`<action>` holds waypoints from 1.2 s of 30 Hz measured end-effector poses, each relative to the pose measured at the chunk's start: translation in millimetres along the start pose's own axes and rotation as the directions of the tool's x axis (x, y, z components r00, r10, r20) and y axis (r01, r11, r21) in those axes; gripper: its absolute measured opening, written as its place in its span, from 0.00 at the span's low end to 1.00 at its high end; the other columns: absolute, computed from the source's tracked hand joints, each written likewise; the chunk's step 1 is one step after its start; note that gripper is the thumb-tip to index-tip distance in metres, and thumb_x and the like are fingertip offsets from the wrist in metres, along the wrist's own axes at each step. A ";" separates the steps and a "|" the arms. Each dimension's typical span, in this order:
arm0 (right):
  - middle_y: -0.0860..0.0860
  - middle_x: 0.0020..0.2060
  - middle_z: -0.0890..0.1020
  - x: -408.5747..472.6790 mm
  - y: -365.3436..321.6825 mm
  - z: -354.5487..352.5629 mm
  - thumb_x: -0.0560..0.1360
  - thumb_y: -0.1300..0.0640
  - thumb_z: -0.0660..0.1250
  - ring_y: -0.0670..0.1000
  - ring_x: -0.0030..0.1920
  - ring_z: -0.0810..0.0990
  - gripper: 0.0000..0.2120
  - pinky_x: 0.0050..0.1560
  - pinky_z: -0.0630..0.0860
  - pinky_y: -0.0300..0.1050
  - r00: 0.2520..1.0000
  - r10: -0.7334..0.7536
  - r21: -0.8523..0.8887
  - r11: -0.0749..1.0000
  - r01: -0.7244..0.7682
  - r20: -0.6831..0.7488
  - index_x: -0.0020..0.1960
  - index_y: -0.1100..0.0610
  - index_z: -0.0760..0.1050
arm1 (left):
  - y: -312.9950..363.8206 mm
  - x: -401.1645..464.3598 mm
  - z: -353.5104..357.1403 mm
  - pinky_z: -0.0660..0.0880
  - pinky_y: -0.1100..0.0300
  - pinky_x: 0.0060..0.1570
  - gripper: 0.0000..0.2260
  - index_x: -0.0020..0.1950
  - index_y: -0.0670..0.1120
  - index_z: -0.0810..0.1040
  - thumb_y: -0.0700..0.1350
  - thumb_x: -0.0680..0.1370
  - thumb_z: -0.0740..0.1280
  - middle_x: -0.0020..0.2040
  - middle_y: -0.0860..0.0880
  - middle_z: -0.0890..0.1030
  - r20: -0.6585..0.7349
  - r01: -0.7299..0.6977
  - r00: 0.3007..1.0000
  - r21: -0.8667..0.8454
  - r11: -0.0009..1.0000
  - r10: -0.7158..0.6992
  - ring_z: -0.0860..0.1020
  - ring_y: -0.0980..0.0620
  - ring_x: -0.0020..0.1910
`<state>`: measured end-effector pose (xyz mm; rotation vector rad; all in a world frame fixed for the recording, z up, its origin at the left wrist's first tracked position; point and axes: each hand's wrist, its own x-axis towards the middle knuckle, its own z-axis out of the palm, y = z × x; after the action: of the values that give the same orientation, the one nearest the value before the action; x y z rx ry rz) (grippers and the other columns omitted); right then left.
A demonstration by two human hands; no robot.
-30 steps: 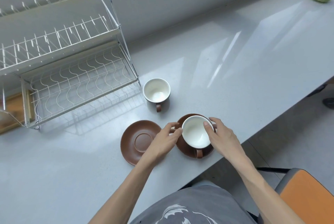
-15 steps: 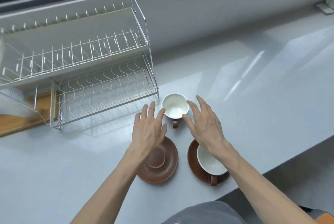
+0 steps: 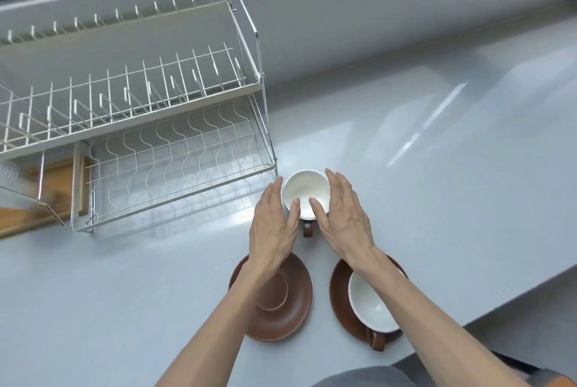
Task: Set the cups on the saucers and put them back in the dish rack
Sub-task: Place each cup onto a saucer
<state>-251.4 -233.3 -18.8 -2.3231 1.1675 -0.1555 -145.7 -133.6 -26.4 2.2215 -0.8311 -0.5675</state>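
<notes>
Spreading away from the grip on every side, the pale grey counter (image 3: 421,174) carries everything. Up and to the left of the two hands stands the two-tier wire dish rack (image 3: 150,124), its near right corner post just beside the left fingertips; both tiers show bare wire. A wooden board (image 3: 46,186) lies under the rack's far left end, well apart from the hands.

Below the grip, toward the person, sit two brown saucers side by side. The bare saucer (image 3: 281,308) lies under the left wrist and forearm, its centre ring showing. The second saucer (image 3: 340,299) lies under the right forearm and carries a seated cup (image 3: 371,305), white inside, with its brown handle pointing toward the person.

Between the hands stands the loose cup (image 3: 304,189), upright on the counter, white inside, its brown handle (image 3: 307,229) pointing back toward the person in the gap between the two palms.

The left hand (image 3: 273,227) flanks the cup's left side and the right hand (image 3: 343,221) its right side. Both are spread with fingers straight and close together, palms facing the cup. Each thumb lies over the cup's near rim; whether the thumbs or fingers press the wall or hang just off it cannot be told. Neither hand is curled around the cup.
</notes>
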 end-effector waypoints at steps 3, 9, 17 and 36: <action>0.52 0.77 0.64 4.6 -1.0 2.5 0.82 0.41 0.57 0.58 0.70 0.72 0.32 0.63 0.72 0.54 0.996 0.069 0.091 0.993 -0.073 0.050 0.81 0.50 0.51 | -0.7 2.0 3.1 0.65 0.54 0.69 0.28 0.80 0.52 0.57 0.58 0.82 0.58 0.77 0.51 0.66 0.064 0.108 0.993 -0.101 0.989 -0.102 0.70 0.50 0.73; 0.56 0.75 0.69 11.2 -5.7 2.6 0.82 0.41 0.56 0.59 0.71 0.71 0.31 0.67 0.66 0.53 0.975 0.170 0.153 0.970 -0.191 0.142 0.80 0.52 0.53 | 1.4 7.6 -0.4 0.74 0.45 0.64 0.25 0.77 0.55 0.63 0.59 0.81 0.58 0.55 0.57 0.78 0.223 0.344 0.933 -0.332 0.878 -0.281 0.79 0.45 0.60; 0.57 0.74 0.71 14.0 -8.1 -5.2 0.82 0.43 0.55 0.61 0.72 0.69 0.27 0.68 0.65 0.51 0.934 0.274 0.333 0.880 -0.340 0.230 0.78 0.52 0.60 | 4.8 6.7 -7.9 0.76 0.45 0.62 0.23 0.75 0.56 0.68 0.59 0.80 0.58 0.64 0.50 0.77 0.255 0.374 0.923 -0.413 0.831 -0.288 0.81 0.49 0.55; 0.59 0.71 0.72 -73.1 -35.6 -7.4 0.81 0.40 0.58 0.62 0.67 0.75 0.27 0.64 0.75 0.61 0.950 0.138 0.415 0.875 -0.250 0.281 0.76 0.51 0.63 | -17.8 -80.4 -71.5 0.81 0.62 0.39 0.18 0.58 0.50 0.81 0.61 0.80 0.60 0.52 0.49 0.85 0.209 0.370 0.929 -0.505 0.780 -0.305 0.86 0.54 0.43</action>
<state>-273.7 -162.4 15.1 -1.7539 1.0990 -0.0536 -152.4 -35.5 20.8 1.8189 -0.2575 -0.9805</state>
